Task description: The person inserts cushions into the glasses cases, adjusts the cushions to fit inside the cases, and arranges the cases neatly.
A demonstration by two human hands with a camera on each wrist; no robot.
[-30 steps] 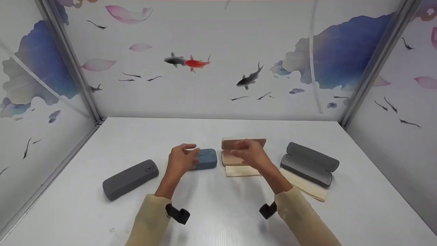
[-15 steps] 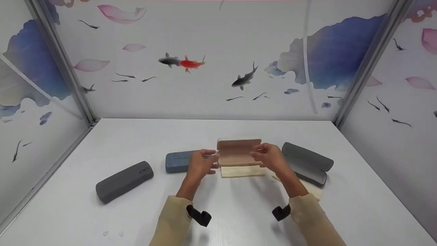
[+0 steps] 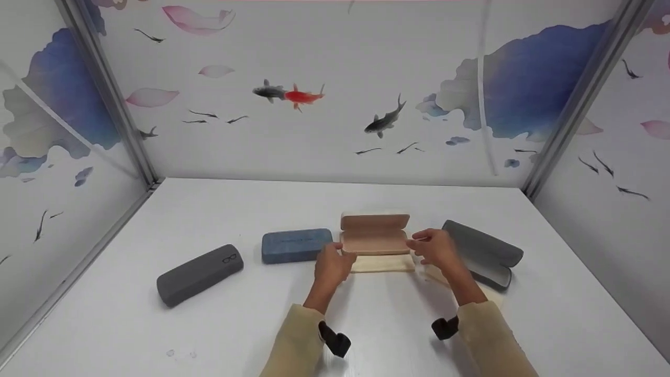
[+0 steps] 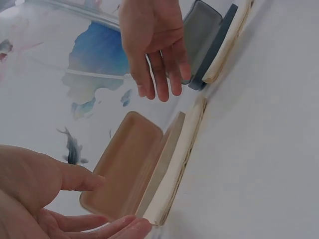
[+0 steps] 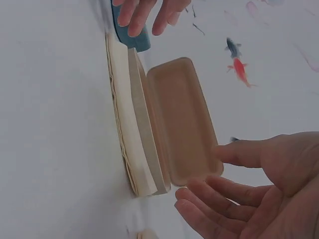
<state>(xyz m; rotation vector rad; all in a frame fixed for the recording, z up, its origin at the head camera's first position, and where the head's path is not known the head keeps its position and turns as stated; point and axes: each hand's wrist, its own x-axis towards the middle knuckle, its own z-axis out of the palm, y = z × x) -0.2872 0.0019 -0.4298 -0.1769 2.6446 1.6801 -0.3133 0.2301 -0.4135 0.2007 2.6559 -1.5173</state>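
Observation:
An open glasses case with a tan lining lies mid-table, its lid tilted back. A folded cream cloth lies along its front. By the case's left end is my left hand, thumb and fingers spread in the left wrist view. My right hand is at the opposite end, and the right wrist view has its thumb apart from loosely bent fingers. Neither hand holds anything; whether fingertips touch the case I cannot tell. Just left of it sits a closed blue glasses case.
A closed dark grey glasses case lies at the left. On the right is an open grey glasses case, partly behind my right hand, with another cream cloth along its front. Printed white panels stand behind the table.
My left hand has moved right, from the blue case to the open tan-lined case. The right hand has shifted right, from over that case to its right end. The cases stay put.

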